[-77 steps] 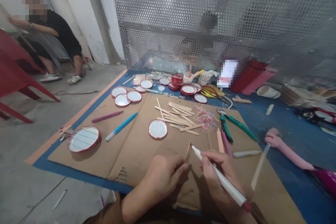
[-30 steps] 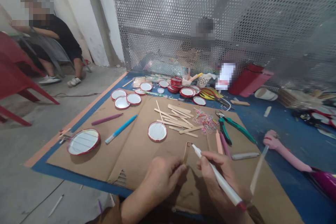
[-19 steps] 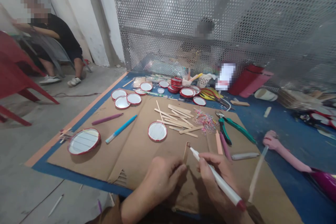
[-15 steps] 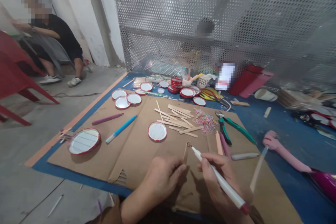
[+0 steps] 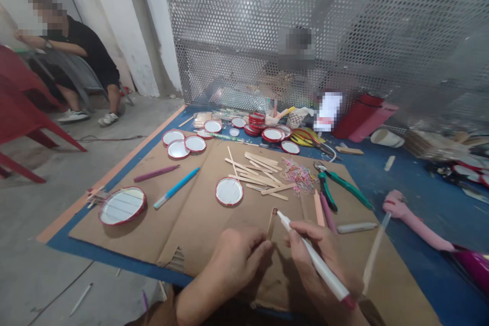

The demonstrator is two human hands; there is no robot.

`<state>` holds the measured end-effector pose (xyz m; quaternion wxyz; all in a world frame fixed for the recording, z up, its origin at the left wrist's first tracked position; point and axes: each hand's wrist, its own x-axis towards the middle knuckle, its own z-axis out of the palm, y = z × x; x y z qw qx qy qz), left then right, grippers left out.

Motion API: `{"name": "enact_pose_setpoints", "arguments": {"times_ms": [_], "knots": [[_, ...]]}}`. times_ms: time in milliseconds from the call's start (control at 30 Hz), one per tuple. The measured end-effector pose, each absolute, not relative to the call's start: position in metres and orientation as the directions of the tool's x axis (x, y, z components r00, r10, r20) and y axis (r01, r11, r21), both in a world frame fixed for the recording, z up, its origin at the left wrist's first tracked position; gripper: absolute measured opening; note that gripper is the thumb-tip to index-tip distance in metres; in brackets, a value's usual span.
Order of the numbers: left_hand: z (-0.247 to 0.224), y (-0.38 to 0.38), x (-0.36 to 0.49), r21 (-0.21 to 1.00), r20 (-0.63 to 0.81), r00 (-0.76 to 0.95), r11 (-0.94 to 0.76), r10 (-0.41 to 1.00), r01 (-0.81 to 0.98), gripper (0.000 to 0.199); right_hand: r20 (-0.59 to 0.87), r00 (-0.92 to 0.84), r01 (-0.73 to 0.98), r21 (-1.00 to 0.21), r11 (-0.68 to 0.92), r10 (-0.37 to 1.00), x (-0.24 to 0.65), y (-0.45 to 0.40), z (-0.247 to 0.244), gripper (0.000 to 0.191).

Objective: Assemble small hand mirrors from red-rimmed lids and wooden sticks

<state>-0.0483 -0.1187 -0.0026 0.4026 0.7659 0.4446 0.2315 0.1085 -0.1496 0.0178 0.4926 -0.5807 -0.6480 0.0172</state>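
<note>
Between the thumb and fingers of my left hand [image 5: 239,257] a short wooden craft stick [image 5: 271,226] is pinched, its free end pointing away from me. That end carries a dark reddish mark. My right hand [image 5: 317,254] is closed round a white marker [image 5: 324,267] with a red rear end, and its tip touches the marked end of the stick or lies right beside it. Just beyond sits a round white lid with a red rim [image 5: 229,191]. Loose craft sticks [image 5: 263,170] lie behind it, next to a tangle of coloured rubber bands [image 5: 300,175].
Cardboard [image 5: 198,219] covers part of the blue table. Green-handled pliers [image 5: 344,188] and a pink glue gun [image 5: 416,219] lie at right. At left are a banjo-like lid with sticks [image 5: 123,206] and a blue marker [image 5: 177,187]. A person [image 5: 84,46] sits beyond.
The marker in my right hand has shifted slightly left, bringing its tip to the stick's end. My left hand has barely moved.
</note>
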Motion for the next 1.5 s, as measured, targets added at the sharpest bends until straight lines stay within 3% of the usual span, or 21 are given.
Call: {"name": "enact_pose_setpoints", "arguments": {"times_ms": [200, 467, 667, 900, 1267, 1500], "knots": [[-0.0018, -0.1179, -0.0481, 0.830, -0.003, 0.503, -0.279, 0.864, 0.484, 0.028, 0.608, 0.119, 0.740, -0.582, 0.339, 0.785, 0.1106, -0.1484, 0.0153, 0.015], [-0.0027, -0.1186, -0.0482, 0.833, 0.004, 0.498, -0.278, 0.867, 0.478, 0.028, 0.613, 0.200, 0.729, -0.615, 0.302, 0.765, 0.1065, -0.1504, 0.0177, 0.019], [-0.0005, -0.1188, -0.0481, 0.830, -0.011, 0.503, -0.273, 0.864, 0.487, 0.028, 0.653, 0.056, 0.733, -0.541, 0.413, 0.755, 0.1148, -0.1476, 0.0102, 0.016], [-0.0003, -0.1190, -0.0482, 0.830, 0.006, 0.502, -0.284, 0.865, 0.479, 0.029, 0.609, 0.153, 0.749, -0.585, 0.310, 0.778, 0.1096, -0.1499, 0.0167, 0.019], [-0.0014, -0.1195, -0.0486, 0.826, -0.007, 0.498, -0.276, 0.867, 0.492, 0.028, 0.661, 0.067, 0.730, -0.543, 0.415, 0.747, 0.1128, -0.1473, 0.0121, 0.012], [-0.0015, -0.1190, -0.0484, 0.816, -0.005, 0.497, -0.284, 0.868, 0.503, 0.028, 0.600, 0.170, 0.742, -0.600, 0.298, 0.782, 0.1078, -0.1503, 0.0169, 0.022]]}}
